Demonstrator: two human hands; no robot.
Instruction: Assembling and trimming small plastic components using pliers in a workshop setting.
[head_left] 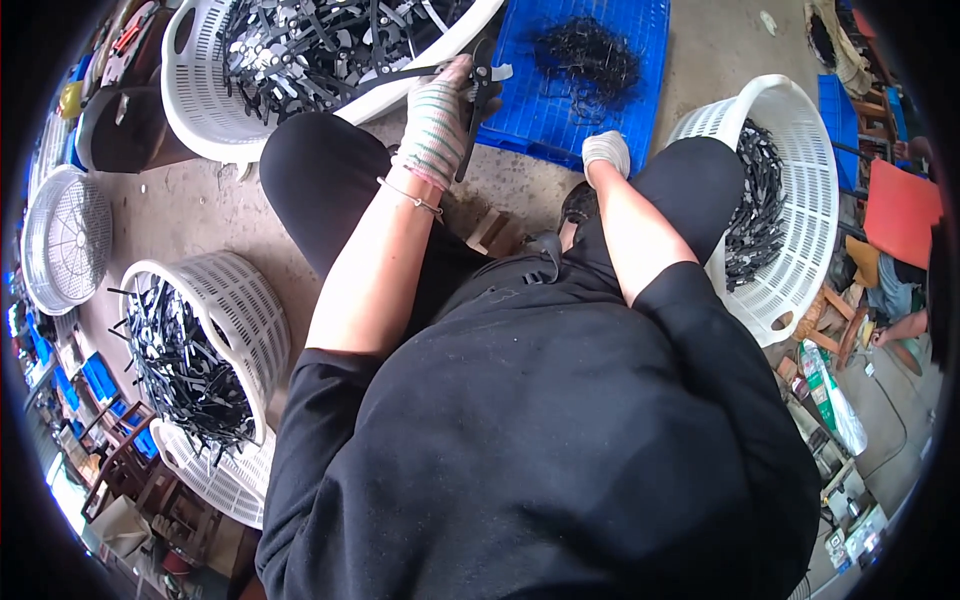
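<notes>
My left hand, in a striped knit glove, is closed around a black plier-like hand tool with a short pale metal jaw and long dark handles. The tool is held up by the rim of a large white basket, which is heaped with similar black and silver tool parts. My right hand, gloved in white, is lower, near the front edge of a blue plastic pallet. Its fingers look curled in, and whatever they may hold is hidden. A pile of thin black scraps lies on the pallet.
At my right knee a white basket holds more dark parts. Another filled basket stands on the left, with a white round basket beyond it. A red seat and a person's arm are at far right.
</notes>
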